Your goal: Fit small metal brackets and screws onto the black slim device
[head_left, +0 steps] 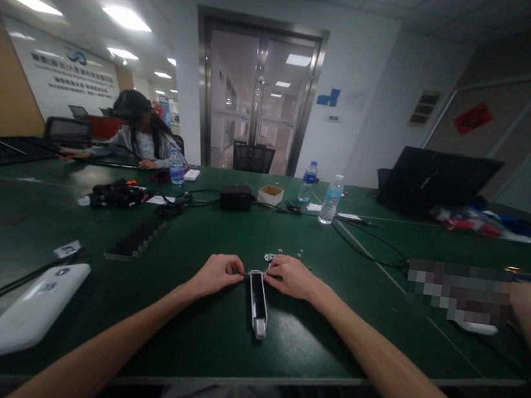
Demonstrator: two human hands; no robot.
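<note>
A narrow white-framed gadget (258, 306) lay on the green table (207, 341), its far end between the left hand (219, 274) and the right hand (291, 277). Each hand had thumb and fingers drawn together there; what either pinched, I cannot tell. Small parts (268, 257) lay just beyond the right fingers.

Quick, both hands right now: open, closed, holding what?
Left hand: fingers curled at the far end of the slim device; grip can't be told.
Right hand: fingers curled at that end too; hold unclear.
</note>
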